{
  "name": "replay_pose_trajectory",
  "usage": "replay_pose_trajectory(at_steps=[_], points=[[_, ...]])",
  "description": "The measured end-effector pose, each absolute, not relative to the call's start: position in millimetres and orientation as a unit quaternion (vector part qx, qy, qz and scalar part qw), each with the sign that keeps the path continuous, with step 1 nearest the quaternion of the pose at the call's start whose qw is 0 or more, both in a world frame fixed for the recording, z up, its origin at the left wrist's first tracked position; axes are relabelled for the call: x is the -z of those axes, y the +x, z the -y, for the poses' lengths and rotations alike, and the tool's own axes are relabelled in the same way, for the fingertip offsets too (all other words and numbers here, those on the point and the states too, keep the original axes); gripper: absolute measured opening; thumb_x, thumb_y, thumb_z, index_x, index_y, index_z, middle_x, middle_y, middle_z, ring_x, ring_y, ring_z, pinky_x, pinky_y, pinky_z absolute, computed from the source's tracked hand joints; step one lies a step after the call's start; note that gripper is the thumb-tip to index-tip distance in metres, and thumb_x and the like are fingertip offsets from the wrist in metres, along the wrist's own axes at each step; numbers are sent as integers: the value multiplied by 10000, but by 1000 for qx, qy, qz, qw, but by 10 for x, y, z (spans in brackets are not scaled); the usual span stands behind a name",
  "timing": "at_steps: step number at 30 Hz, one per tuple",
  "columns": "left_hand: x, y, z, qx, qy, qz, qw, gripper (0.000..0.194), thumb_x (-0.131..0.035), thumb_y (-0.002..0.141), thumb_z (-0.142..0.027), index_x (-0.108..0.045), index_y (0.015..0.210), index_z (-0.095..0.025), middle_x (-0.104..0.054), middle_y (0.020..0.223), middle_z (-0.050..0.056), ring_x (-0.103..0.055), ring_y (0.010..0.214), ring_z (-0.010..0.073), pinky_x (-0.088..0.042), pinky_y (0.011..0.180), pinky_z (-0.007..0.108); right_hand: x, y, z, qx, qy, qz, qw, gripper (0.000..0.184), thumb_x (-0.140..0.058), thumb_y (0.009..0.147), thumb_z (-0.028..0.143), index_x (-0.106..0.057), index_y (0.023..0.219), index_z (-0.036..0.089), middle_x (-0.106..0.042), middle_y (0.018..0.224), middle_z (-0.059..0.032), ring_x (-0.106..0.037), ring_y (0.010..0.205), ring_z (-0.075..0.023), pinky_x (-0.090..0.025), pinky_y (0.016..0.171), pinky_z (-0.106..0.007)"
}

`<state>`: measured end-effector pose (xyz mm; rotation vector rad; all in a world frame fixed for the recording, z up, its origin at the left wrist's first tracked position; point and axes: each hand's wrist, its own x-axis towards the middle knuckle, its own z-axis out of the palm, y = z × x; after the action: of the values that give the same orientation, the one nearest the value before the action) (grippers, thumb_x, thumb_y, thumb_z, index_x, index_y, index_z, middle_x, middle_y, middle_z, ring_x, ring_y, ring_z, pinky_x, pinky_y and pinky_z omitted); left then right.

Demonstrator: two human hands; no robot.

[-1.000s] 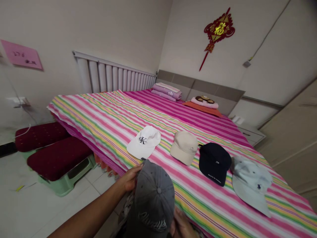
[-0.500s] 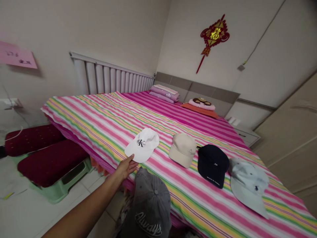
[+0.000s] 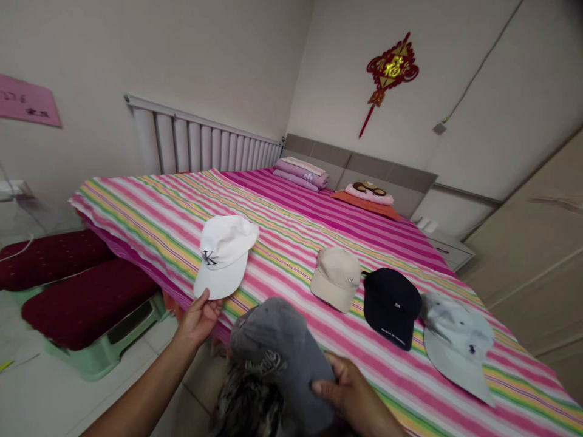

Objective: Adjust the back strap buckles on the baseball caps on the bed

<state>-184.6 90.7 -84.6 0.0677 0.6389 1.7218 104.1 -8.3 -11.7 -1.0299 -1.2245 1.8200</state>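
My left hand pinches the brim of a white baseball cap with a dark letter logo, at the near left edge of the bed. My right hand grips the brim of a grey baseball cap with pale stitched lettering, held low in front of me, partly over the bed edge. To the right, a beige cap, a navy cap and a pale blue cap lie in a row on the striped sheet. A dark camouflage-like bundle shows below the grey cap.
Two green stools with dark red covers stand left of the bed. Folded purple bedding and a pink folded item lie near the headboard. A radiator lines the wall, and a nightstand stands beyond the bed.
The white cap has moved left with my left hand and turned. My right hand has come into view on the grey cap's brim, which now points right. The other three caps stay put.
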Motion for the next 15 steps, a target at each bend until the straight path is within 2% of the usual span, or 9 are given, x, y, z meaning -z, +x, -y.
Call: replay_pose_trajectory(at_steps=[3, 5, 7, 11, 15], points=[[890, -1955, -831, -769, 17, -267, 580, 311, -382, 826, -52, -563, 1046, -177, -677, 832, 38, -605, 583, 84, -502, 512, 175, -243, 981, -279, -660, -413, 475, 410, 241, -734, 569, 242, -613, 743, 128, -598, 551, 12, -534, 488, -124, -398, 465, -221], [918, -1972, -818, -774, 19, -267, 573, 312, -374, 830, -52, -568, 1039, -180, -678, 806, 30, -602, 570, 82, -498, 496, 170, -392, 902, -578, -605, -412, 460, 502, 248, -753, 535, 209, -610, 711, 109, -544, 472, 39, -401, 369, -55, -283, 347, -165], [946, -1946, -832, -771, 28, -274, 573, 304, -379, 827, -50, -573, 1025, -174, -677, 771, 27, -602, 560, 84, -498, 489, 168, -483, 802, -915, -572, -400, 445, 562, 249, -735, 566, 217, -594, 750, 127, -503, 458, 72, -321, 345, -27, -209, 314, -144], [1021, -1813, -907, -745, 40, -308, 591, 268, -429, 796, -30, -576, 986, -148, -673, 735, 21, -601, 533, 91, -502, 475, 175, -454, 556, -1623, -534, -378, 391, 647, 213, -622, 715, 255, -542, 899, 184, -550, 619, 72, -411, 434, -41, -292, 355, -135], [1131, -1688, -963, -716, 22, -357, 600, 254, -490, 753, -14, -567, 955, -146, -671, 727, 13, -611, 546, 101, -502, 472, 174, -30, 307, -2155, -573, -412, 325, 630, 177, -487, 835, 254, -521, 965, 138, -572, 799, -1, -521, 556, -76, -443, 473, -209]])
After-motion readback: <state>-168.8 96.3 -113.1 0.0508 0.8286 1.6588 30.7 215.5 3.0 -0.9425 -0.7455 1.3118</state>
